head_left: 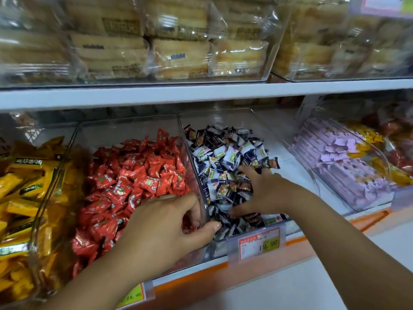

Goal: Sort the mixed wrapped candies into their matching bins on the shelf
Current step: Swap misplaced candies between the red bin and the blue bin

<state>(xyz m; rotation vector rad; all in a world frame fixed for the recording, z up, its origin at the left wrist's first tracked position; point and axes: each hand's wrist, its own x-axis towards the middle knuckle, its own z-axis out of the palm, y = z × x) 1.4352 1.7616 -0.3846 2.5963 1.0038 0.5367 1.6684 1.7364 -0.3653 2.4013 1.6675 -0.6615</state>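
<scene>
two clear bins sit side by side on the shelf [297, 164], close to its front edge. the left bin [125, 128] is full of red candies [134, 175]. the right bin [223, 117] holds blue and white candies [225, 151], piled toward its front. the left hand [165, 231] is in the front right corner of the red bin, right at the clear wall [190, 157] between the two bins. its fingers are bent and its thumb touches the top of that wall. red wrappers peek out under the fingers, but i cannot tell if it holds one. the right hand [261, 193] lies on the blue and white pile near the front of that bin. it is wide, with fingers spread out and tips pushed in among the wrappers. yellow packs [29, 175] fill a bin by the left edge of the shelf, and purple packs [348, 166] fill one toward the right edge. a price tag [259, 245] hangs on the front edge under the blue and white bin. another tag [131, 296] hangs lower left. the shelf above holds pale cakes [183, 52] in clear bags.
</scene>
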